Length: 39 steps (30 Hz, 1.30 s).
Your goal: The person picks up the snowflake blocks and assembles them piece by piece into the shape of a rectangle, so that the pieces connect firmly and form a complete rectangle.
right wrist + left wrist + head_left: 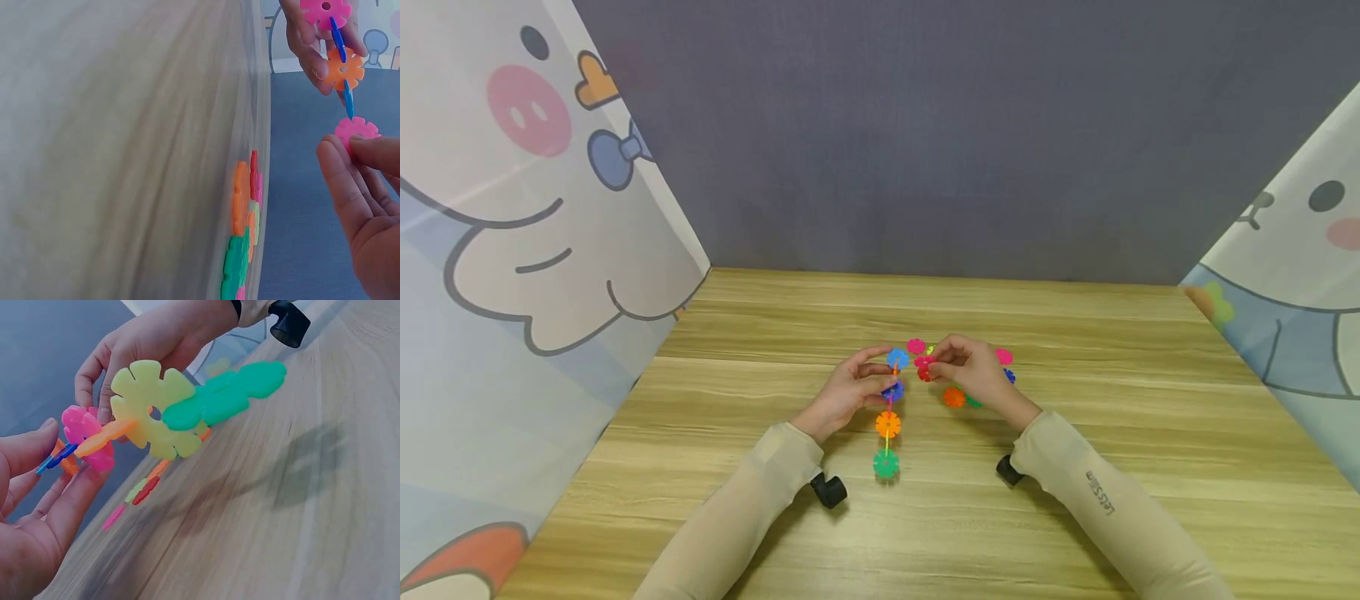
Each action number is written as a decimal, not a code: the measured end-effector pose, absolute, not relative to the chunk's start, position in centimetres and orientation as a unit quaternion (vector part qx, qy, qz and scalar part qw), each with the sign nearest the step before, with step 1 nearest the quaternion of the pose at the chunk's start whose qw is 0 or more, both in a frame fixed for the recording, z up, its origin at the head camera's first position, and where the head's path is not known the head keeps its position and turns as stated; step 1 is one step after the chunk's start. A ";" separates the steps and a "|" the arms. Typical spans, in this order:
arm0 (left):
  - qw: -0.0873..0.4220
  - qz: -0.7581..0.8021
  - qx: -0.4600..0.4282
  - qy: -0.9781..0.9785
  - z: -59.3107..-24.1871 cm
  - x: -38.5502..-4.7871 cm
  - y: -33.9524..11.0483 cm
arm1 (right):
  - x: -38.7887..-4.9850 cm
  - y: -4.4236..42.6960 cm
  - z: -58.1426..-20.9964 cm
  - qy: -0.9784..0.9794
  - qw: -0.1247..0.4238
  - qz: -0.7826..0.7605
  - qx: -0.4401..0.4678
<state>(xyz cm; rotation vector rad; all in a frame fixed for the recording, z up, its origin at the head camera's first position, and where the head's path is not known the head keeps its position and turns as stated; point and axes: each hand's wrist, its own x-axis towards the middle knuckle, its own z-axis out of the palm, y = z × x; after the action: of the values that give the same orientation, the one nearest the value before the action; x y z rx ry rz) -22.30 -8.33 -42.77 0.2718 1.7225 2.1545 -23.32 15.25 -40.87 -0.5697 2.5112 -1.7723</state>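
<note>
A chain of slotted plastic snowflake discs hangs from my left hand point(844, 393). Its thumb and fingers pinch the upper part, around the dark blue disc point(892, 391) and an edge-on orange one. Lower down come an orange disc point(888, 425), a yellow disc point(145, 403) and, at the near end, a green disc point(886, 464). A light blue disc point(897, 359) forms the far end. Between thumb and fingertips, my right hand point(976, 371) pinches a pink disc point(356, 127) close against the light blue disc's edge. Whether their slots are joined I cannot tell.
Loose discs lie on the wooden table point(1105, 367) under and around the right hand: red point(925, 376), pink point(916, 346), orange point(954, 397), green point(973, 402) and blue point(1010, 377) among them. A dark grey panel point(925, 150) stands behind; printed cartoon sheets flank both sides.
</note>
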 end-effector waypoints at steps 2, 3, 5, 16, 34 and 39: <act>0.182 0.763 0.095 0.613 -42.8 -22.3 -8.3 | -23.3 15.2 -40.9 0.801 0.002 -0.568 -0.188; 0.182 0.762 0.094 0.614 -42.9 -22.3 -8.3 | -23.3 15.2 -41.0 0.800 -0.001 -0.569 -0.192; 0.180 0.762 0.093 0.615 -42.9 -22.4 -8.3 | -23.4 15.1 -41.1 0.797 -0.005 -0.570 -0.200; 0.185 0.759 0.093 0.618 -43.0 -22.3 -8.0 | -23.2 14.6 -41.1 0.792 -0.003 -0.576 -0.203; 0.165 0.782 0.073 0.596 -43.0 -22.4 -7.6 | -23.4 14.3 -40.6 0.794 -0.019 -0.567 -0.218; 0.162 0.784 0.075 0.594 -42.9 -22.4 -7.6 | -23.5 14.3 -40.6 0.795 -0.020 -0.567 -0.214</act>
<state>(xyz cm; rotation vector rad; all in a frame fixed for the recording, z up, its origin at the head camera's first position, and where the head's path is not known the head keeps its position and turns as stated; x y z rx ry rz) -22.39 -7.62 -42.88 0.2153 1.6958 2.2373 -23.45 14.26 -40.58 -0.6812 2.5302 -1.8032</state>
